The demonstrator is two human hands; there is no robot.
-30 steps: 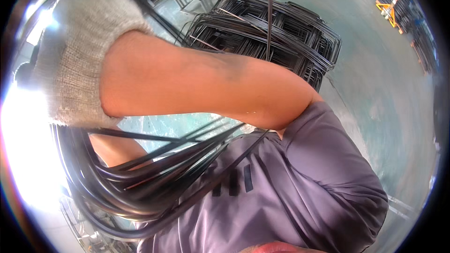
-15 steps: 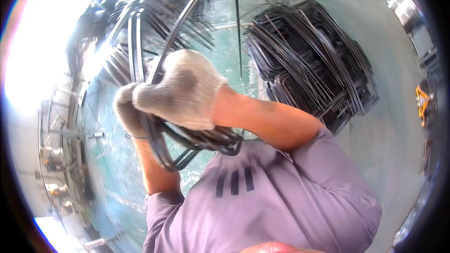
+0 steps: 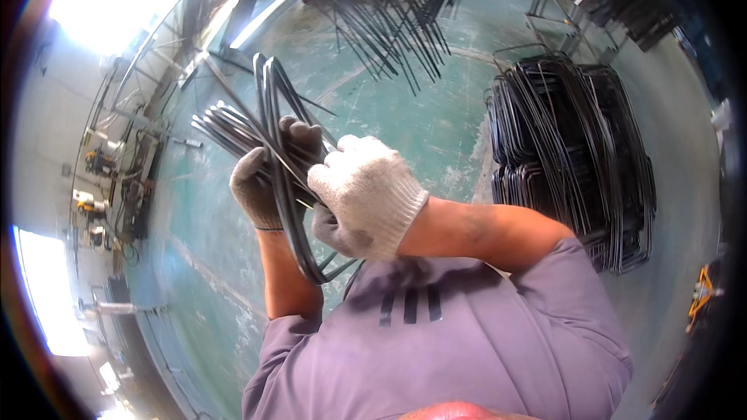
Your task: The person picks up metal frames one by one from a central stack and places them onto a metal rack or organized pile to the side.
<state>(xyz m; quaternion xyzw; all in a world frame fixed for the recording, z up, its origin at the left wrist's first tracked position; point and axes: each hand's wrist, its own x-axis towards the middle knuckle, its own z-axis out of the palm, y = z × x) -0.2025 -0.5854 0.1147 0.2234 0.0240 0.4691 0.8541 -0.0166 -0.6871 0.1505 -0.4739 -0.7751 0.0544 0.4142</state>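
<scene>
Green-painted workshop floor (image 3: pixel 405 124), scuffed pale in patches. Bundle of bent black steel rods (image 3: pixel 284 171) held up above it, clenched in both gloved hands: left hand (image 3: pixel 268 179) in a grey glove wrapped round the bundle, right hand (image 3: pixel 366 194) in a white knit glove closed over its near side, apparently gripping too. Stack of black wire frames (image 3: pixel 576 155) near the floor's right edge.

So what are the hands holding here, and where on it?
Both gloved hands hold one bundle of bent black metal rods. The left hand wraps its middle from behind; the right hand closes on the same stretch from the front, above the lower loop.
</scene>
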